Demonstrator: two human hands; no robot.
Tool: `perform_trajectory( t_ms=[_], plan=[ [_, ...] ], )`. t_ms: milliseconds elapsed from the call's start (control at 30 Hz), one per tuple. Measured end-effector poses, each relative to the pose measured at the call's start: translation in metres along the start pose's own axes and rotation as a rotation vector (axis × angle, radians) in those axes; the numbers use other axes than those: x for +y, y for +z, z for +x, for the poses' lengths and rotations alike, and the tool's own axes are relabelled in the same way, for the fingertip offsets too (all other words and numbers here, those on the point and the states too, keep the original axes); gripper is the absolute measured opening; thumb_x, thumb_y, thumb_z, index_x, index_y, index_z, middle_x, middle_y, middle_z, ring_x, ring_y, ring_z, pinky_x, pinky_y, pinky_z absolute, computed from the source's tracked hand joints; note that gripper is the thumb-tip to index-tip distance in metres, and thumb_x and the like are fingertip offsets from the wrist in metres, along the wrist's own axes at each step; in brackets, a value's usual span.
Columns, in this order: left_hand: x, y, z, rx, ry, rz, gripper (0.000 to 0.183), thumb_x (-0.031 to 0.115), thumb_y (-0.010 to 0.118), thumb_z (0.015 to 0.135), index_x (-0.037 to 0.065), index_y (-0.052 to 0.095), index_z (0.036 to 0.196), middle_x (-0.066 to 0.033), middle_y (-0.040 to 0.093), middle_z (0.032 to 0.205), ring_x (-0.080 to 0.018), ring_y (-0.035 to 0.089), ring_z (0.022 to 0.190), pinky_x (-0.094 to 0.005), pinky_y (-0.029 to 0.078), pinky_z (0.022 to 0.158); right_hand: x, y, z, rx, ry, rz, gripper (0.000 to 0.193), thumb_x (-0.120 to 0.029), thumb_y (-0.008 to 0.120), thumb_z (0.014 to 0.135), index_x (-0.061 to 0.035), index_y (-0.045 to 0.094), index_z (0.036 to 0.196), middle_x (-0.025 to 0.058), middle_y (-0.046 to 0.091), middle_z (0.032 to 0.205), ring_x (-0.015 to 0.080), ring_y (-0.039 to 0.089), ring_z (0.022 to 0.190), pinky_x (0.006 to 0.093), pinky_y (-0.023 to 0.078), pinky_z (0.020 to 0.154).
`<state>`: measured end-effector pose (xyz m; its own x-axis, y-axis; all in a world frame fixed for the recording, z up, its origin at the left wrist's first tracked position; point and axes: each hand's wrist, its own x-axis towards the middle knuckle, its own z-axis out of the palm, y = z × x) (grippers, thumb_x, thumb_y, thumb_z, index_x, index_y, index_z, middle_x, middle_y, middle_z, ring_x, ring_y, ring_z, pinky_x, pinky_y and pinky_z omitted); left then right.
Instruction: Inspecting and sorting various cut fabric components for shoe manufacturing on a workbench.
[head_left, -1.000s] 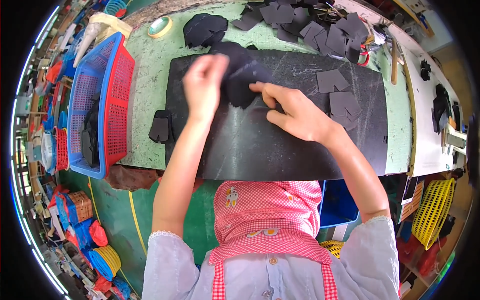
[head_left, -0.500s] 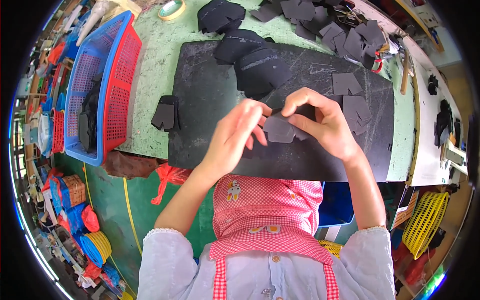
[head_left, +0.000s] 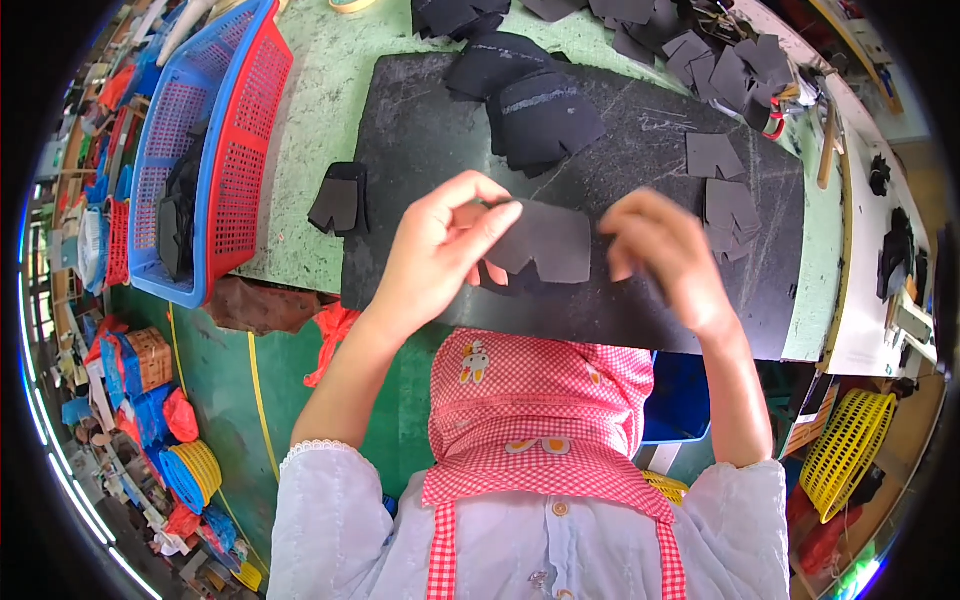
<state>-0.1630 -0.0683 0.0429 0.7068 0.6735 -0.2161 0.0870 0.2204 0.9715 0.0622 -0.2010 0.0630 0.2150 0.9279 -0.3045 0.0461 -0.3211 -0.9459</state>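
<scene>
Between the thumb and fingers of my left hand [head_left: 437, 255] is a flat dark grey cut piece [head_left: 555, 243] with a notch in its lower edge. Another dark piece shows partly below it. My right hand [head_left: 668, 258] is apart from the piece, to its right, and its curled fingers are smeared by motion. Both hands are over a black cutting mat [head_left: 405, 135]. Beyond them lies a pile of black curved pieces [head_left: 548, 118]. Grey notched pieces [head_left: 730, 212] rest at the mat's right side, and a small dark stack [head_left: 340, 200] straddles its left edge.
A blue and red plastic basket [head_left: 245, 190] with dark pieces inside stands at the table's left. More grey pieces [head_left: 755, 75] heap up at the far right, beside a wooden-handled tool [head_left: 827, 148]. A blue bin [head_left: 680, 400] is under the table edge.
My right hand has let go of the grey piece and moved right, away from it. The piece now hangs from my left hand with its flat face showing. The view has shifted slightly.
</scene>
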Motion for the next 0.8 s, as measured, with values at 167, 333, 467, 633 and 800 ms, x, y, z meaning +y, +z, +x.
perform_trajectory(
  t_ms=[167,333,467,633,800],
  plan=[
    [0.005,-0.005,-0.004,-0.075,-0.241,0.296,0.020,0.021,0.071,0.101,0.003,0.065,0.095,-0.0041,0.071,0.073,-0.0095,0.065,0.053,-0.0234,0.042,0.044,0.012,0.017,-0.003,-0.074,0.055,-0.271,0.020,-0.017,0.073,0.098,0.0007,0.069,0.090,0.0038,0.070,0.075,0.0061,0.064,0.074,0.0257,0.049,0.069],
    [0.000,-0.010,-0.005,-0.076,-0.363,0.463,0.027,0.022,0.077,0.096,0.001,0.067,0.084,-0.0074,0.072,0.068,-0.0126,0.070,0.056,-0.0265,0.049,0.048,0.017,0.022,0.007,-0.078,0.067,-0.420,0.022,-0.019,0.072,0.098,0.0020,0.070,0.092,0.0061,0.071,0.074,0.0084,0.066,0.071,0.0269,0.051,0.068],
    [-0.005,-0.012,-0.007,-0.112,-0.349,0.475,0.029,0.023,0.078,0.095,0.000,0.067,0.081,-0.0072,0.073,0.069,-0.0135,0.072,0.059,-0.0274,0.050,0.050,0.017,0.021,0.011,-0.102,0.063,-0.488,0.024,-0.023,0.073,0.095,0.0013,0.072,0.091,0.0098,0.072,0.074,0.0191,0.070,0.071,0.0326,0.053,0.070],
    [-0.012,-0.012,-0.011,-0.116,-0.220,0.516,0.032,0.023,0.080,0.092,0.000,0.066,0.074,-0.0084,0.071,0.064,-0.0170,0.071,0.054,-0.0289,0.051,0.053,0.018,0.022,0.014,-0.095,0.055,-0.543,0.028,-0.027,0.075,0.092,0.0003,0.074,0.089,0.0145,0.074,0.078,0.0302,0.074,0.075,0.0381,0.056,0.074],
    [0.000,-0.001,-0.008,-0.094,-0.100,1.002,0.028,0.014,0.083,0.083,0.006,0.066,0.103,-0.0065,0.068,0.081,-0.0224,0.069,0.070,-0.0341,0.055,0.064,0.017,0.032,0.012,0.002,-0.025,-0.817,0.029,-0.031,0.078,0.089,-0.0038,0.068,0.093,0.0138,0.075,0.083,0.0360,0.074,0.082,0.0447,0.058,0.075]
  ],
)
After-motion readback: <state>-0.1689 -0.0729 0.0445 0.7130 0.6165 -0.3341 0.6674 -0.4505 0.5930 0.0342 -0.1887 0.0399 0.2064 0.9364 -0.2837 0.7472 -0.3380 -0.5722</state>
